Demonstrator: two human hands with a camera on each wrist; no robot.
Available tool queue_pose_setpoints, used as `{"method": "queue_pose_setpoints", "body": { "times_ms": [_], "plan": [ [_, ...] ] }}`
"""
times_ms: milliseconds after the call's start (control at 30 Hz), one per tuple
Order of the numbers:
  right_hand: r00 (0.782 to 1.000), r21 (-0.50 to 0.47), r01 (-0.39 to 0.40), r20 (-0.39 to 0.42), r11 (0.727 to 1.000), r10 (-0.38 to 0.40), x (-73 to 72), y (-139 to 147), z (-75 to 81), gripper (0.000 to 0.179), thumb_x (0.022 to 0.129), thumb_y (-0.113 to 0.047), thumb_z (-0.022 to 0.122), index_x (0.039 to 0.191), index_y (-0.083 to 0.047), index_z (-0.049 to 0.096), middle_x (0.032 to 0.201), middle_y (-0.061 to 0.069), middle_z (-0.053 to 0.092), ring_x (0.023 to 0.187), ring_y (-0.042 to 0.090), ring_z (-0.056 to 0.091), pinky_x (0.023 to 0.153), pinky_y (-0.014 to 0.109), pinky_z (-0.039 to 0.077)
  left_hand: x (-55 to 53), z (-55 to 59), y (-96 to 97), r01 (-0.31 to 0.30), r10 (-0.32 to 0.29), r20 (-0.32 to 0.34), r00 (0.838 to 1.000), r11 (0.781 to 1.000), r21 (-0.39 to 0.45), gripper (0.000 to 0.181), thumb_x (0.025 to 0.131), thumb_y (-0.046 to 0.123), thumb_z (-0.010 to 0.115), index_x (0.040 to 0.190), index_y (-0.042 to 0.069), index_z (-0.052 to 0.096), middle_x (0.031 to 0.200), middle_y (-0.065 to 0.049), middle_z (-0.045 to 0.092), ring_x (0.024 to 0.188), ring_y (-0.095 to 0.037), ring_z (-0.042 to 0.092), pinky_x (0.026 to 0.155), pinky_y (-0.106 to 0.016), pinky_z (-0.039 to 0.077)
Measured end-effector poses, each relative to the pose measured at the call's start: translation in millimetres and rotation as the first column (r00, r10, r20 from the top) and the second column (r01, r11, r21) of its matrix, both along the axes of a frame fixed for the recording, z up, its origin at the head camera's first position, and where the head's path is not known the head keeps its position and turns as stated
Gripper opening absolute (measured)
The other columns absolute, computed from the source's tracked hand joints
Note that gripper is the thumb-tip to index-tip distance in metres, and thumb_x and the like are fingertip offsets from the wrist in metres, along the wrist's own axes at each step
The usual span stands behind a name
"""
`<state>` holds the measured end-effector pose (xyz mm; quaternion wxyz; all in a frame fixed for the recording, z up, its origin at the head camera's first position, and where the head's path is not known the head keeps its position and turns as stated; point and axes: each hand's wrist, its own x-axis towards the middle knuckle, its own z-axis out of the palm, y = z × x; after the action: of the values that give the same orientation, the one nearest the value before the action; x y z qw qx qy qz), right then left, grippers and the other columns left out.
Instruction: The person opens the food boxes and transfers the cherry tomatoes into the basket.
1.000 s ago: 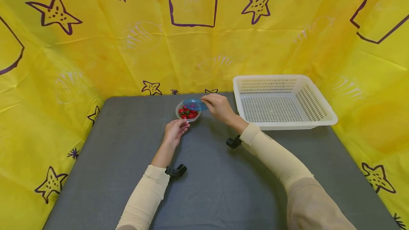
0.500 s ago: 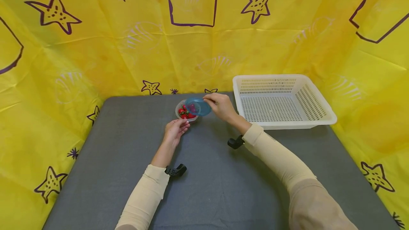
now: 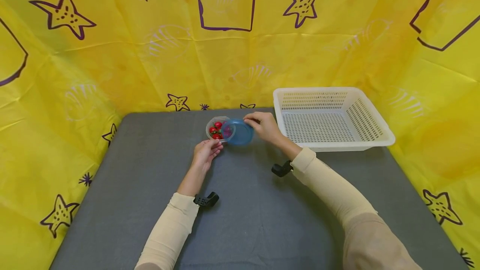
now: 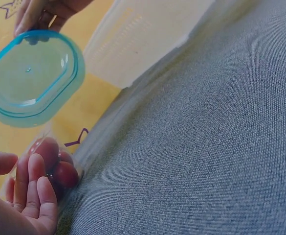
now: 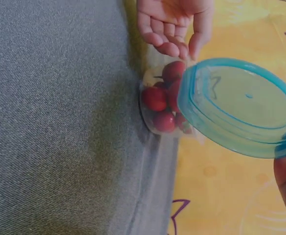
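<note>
A small clear plastic container (image 3: 208,131) of cherry tomatoes (image 5: 155,99) stands upright on the grey table. At its near rim, my left hand (image 3: 207,152) pinches the edge between thumb and index finger, the other fingers loosely bent. My right hand (image 3: 264,126) pinches the blue translucent lid (image 3: 241,132) by its far edge. Held tilted, the lid hangs off the container's right side and overlaps part of the tomatoes in the head view. In the left wrist view the lid (image 4: 30,73) appears above the container, apart from it.
A white perforated plastic basket (image 3: 333,147) stands at the back right, close to my right hand. Yellow patterned cloth (image 3: 225,70) hangs behind and at both sides of the grey table (image 3: 240,220).
My right hand has drawn the lid to the right, from over the container to beside it. The lid has tilted more towards me. My left hand and the container have stayed in place.
</note>
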<state>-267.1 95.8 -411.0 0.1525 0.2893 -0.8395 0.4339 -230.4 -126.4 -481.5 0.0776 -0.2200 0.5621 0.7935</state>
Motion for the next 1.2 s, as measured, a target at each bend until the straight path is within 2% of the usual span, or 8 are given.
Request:
{"method": "queue_pose_setpoints", "body": {
  "times_ms": [100, 200, 300, 400, 500, 633, 933, 1200],
  "plan": [
    [0.997, 0.000, 0.000, 0.079, 1.000, 0.000, 2.6, 2, -0.2, 0.013, 0.089, -0.007, 0.069, 0.095, 0.004, 0.074, 0.090, 0.016, 0.074, 0.076, 0.023, 0.067, 0.071, 0.029, 0.055, 0.2, 0.0, 0.1, -0.001, 0.001, 0.003, 1.000, 1.000, -0.004, 0.006, 0.095, 0.012, 0.061, 0.096, 0.006, 0.059, 0.071, 0.005, 0.069, 0.067, -0.007, 0.068, 0.070, -0.021, 0.055],
    [0.983, 0.031, -0.012, 0.185, 0.999, 0.006, 5.5, 5, 0.4, 0.014, 0.089, -0.009, 0.069, 0.095, 0.002, 0.074, 0.089, 0.016, 0.074, 0.070, 0.019, 0.063, 0.065, 0.023, 0.052, 0.1, 0.4, 0.3, -0.007, 0.007, 0.005, 1.000, 1.000, -0.017, 0.007, 0.095, 0.013, 0.061, 0.097, 0.006, 0.060, 0.071, 0.005, 0.069, 0.069, -0.007, 0.068, 0.072, -0.021, 0.056],
    [0.961, 0.078, -0.045, 0.276, 0.996, 0.022, 7.8, 8, -0.2, 0.014, 0.090, -0.011, 0.068, 0.097, 0.000, 0.074, 0.089, 0.015, 0.073, 0.066, 0.019, 0.061, 0.061, 0.022, 0.052, 0.5, 0.6, 0.7, -0.016, 0.016, 0.009, 1.000, 0.999, -0.031, 0.008, 0.095, 0.014, 0.061, 0.097, 0.006, 0.061, 0.072, 0.005, 0.069, 0.071, -0.008, 0.069, 0.074, -0.021, 0.056],
    [0.944, 0.110, -0.081, 0.328, 0.991, 0.040, 9.6, 11, -2.2, 0.015, 0.091, -0.011, 0.067, 0.098, 0.000, 0.074, 0.089, 0.015, 0.073, 0.067, 0.025, 0.064, 0.061, 0.024, 0.054, 1.0, 0.6, 1.2, -0.017, 0.018, 0.011, 1.000, 0.999, -0.044, 0.009, 0.095, 0.014, 0.061, 0.099, 0.006, 0.061, 0.072, 0.005, 0.069, 0.071, -0.007, 0.069, 0.075, -0.021, 0.056],
    [0.932, 0.122, -0.103, 0.359, 0.987, 0.053, 11.3, 14, -5.0, 0.015, 0.091, -0.012, 0.067, 0.098, 0.000, 0.074, 0.089, 0.015, 0.073, 0.067, 0.028, 0.064, 0.061, 0.022, 0.053, 1.1, 0.3, 1.2, -0.015, 0.015, 0.007, 1.000, 0.999, -0.039, 0.010, 0.095, 0.014, 0.061, 0.099, 0.006, 0.060, 0.072, 0.005, 0.069, 0.069, -0.007, 0.069, 0.072, -0.020, 0.056],
    [0.926, 0.121, -0.118, 0.371, 0.986, 0.066, 14.6, 18, -8.2, 0.015, 0.091, -0.011, 0.067, 0.097, 0.001, 0.074, 0.086, 0.015, 0.073, 0.062, 0.021, 0.061, 0.058, 0.021, 0.050, 0.5, -0.1, 1.1, -0.014, 0.014, 0.004, 1.000, 1.000, -0.025, 0.008, 0.094, 0.013, 0.061, 0.097, 0.006, 0.060, 0.070, 0.005, 0.068, 0.067, -0.006, 0.068, 0.070, -0.020, 0.056],
    [0.901, 0.113, -0.108, 0.431, 0.988, 0.049, 27.7, 30, -14.0, 0.015, 0.093, -0.013, 0.065, 0.095, -0.001, 0.074, 0.084, 0.012, 0.073, 0.060, 0.016, 0.058, 0.058, 0.027, 0.050, -0.2, -0.2, 0.8, -0.006, 0.007, 0.012, 1.000, 0.999, -0.032, 0.009, 0.094, 0.015, 0.062, 0.098, 0.007, 0.059, 0.072, 0.005, 0.069, 0.069, -0.007, 0.068, 0.075, -0.022, 0.056],
    [0.880, 0.097, -0.122, 0.470, 0.988, 0.063, 37.9, 38, -20.9, 0.015, 0.093, -0.013, 0.065, 0.095, -0.001, 0.074, 0.081, 0.011, 0.072, 0.063, 0.021, 0.060, 0.058, 0.024, 0.049, 0.1, -0.5, 0.4, -0.004, 0.004, 0.006, 1.000, 1.000, -0.022, 0.007, 0.094, 0.014, 0.061, 0.095, 0.007, 0.060, 0.072, 0.004, 0.069, 0.068, -0.007, 0.068, 0.076, -0.022, 0.056]
  ]
}}
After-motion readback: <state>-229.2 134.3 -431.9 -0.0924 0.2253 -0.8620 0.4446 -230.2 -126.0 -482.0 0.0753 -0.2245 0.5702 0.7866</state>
